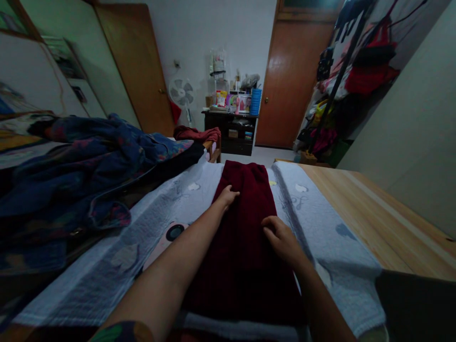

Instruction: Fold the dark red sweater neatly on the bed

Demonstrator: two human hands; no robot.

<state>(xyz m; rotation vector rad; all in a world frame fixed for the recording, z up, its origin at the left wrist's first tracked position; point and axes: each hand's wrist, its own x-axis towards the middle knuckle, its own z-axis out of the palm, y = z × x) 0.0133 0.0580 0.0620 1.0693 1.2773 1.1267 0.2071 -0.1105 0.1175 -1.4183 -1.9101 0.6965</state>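
Both hands flat, unclenched on maroon cloth [242, 237]: left hand [227, 195], right hand [280, 237]; cloth's near end dim, perhaps folded.

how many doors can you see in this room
2: one brown door at the back left, beside the fan; one door at the back right, next to the clothes rack. Others may be out of view.
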